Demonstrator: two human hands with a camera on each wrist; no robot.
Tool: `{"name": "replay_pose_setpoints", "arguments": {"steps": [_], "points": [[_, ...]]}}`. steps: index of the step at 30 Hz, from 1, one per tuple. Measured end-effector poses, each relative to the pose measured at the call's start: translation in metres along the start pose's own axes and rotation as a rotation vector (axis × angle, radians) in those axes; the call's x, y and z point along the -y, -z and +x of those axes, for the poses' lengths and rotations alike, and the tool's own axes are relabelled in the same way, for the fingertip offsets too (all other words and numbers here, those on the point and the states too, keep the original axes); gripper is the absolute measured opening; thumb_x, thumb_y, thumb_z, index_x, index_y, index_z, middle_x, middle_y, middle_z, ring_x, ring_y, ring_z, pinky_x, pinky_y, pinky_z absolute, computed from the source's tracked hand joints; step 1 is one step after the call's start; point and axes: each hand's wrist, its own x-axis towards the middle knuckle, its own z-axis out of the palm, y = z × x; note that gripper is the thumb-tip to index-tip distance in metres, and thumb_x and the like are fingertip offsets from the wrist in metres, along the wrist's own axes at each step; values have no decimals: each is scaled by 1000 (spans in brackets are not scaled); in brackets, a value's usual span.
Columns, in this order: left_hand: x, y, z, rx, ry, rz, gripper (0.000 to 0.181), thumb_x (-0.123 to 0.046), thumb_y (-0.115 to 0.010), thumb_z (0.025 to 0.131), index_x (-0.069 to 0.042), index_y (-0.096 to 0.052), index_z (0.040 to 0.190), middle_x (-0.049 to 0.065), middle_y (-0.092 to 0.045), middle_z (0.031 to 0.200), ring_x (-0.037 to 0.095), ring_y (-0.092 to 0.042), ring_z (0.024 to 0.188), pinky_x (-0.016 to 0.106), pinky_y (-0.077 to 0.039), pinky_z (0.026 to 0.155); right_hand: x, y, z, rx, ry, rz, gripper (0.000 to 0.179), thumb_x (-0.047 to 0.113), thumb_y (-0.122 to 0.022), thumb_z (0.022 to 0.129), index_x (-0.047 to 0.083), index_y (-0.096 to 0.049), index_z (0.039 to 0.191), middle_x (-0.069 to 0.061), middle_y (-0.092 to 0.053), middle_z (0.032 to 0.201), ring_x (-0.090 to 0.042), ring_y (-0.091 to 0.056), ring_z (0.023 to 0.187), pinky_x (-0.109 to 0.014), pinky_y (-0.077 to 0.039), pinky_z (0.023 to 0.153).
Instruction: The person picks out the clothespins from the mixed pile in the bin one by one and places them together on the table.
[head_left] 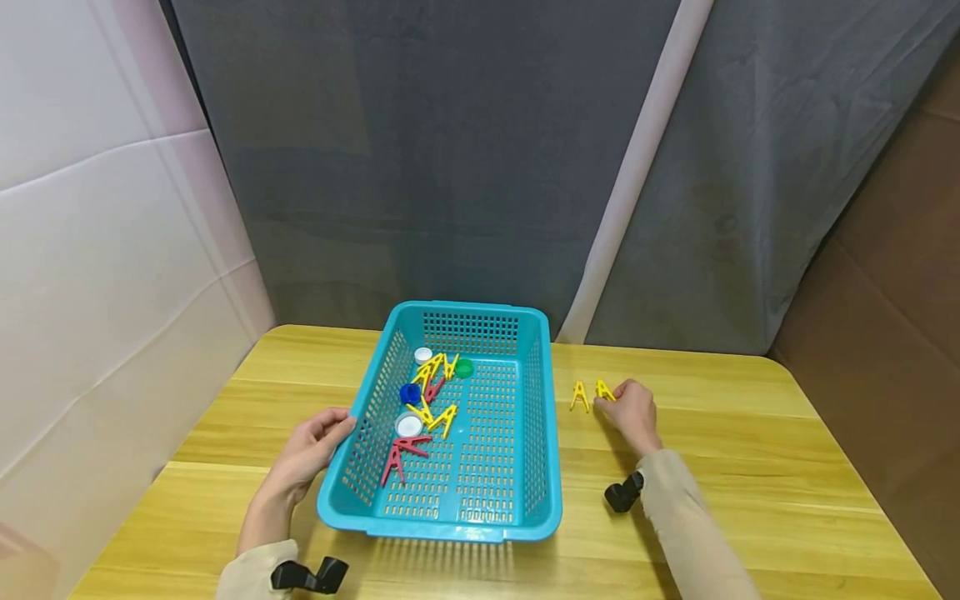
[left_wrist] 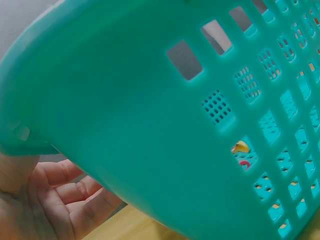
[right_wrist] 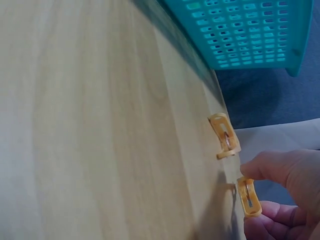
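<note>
My right hand (head_left: 632, 414) pinches a yellow clothespin (right_wrist: 248, 196) between thumb and fingers, close over the table right of the basket. Just left of it a second yellow clothespin (head_left: 580, 397) stands on its legs. My left hand (head_left: 309, 447) holds the left rim of a turquoise plastic basket (head_left: 555, 467), thumb at the rim and fingers along the outer wall. Inside, mostly on the left side, lie several yellow clothespins (head_left: 446, 421), red clothespins (head_left: 393, 463), a blue cap (head_left: 410, 393), a green cap (head_left: 464, 367) and white caps (head_left: 409, 426).
The wooden table (head_left: 750, 467) has rounded back corners. A dark grey cloth (head_left: 450, 167) hangs behind it, with a pale strip (head_left: 637, 167) running down at a slant. White sheeting (head_left: 112, 250) stands at the left, a brown panel (head_left: 892, 275) at the right.
</note>
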Motion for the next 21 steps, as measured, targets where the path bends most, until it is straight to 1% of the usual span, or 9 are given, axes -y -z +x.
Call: {"name": "replay_pose_setpoints", "arguments": {"steps": [8,16,21], "points": [[0,-1,1,-3,5,-9,37,-17,-49,98,11,-47,122,5,-63,86,12,-62,69,28,-55,59,-2,-5,-2,7,-17,-7,30,21,-73,76,0,-52,80,-9,-49,72,-22,-46,64,-28,-35,52],[1,-1,1,-7,8,-10,37,-16,-48,98,11,-46,122,5,-63,86,11,-63,69,28,-55,60,-2,-6,-5,6,6,-33,32,22,-75,76,0,-52,79,-9,-50,72,-21,-44,61,-27,-34,50],[1,-1,0,-5,6,-10,37,-16,-48,98,12,-46,122,5,-63,86,12,-63,70,28,-55,61,1,-3,-7,24,0,-47,37,27,-74,79,-1,-52,83,-10,-49,74,-21,-44,61,-29,-35,51]]}}
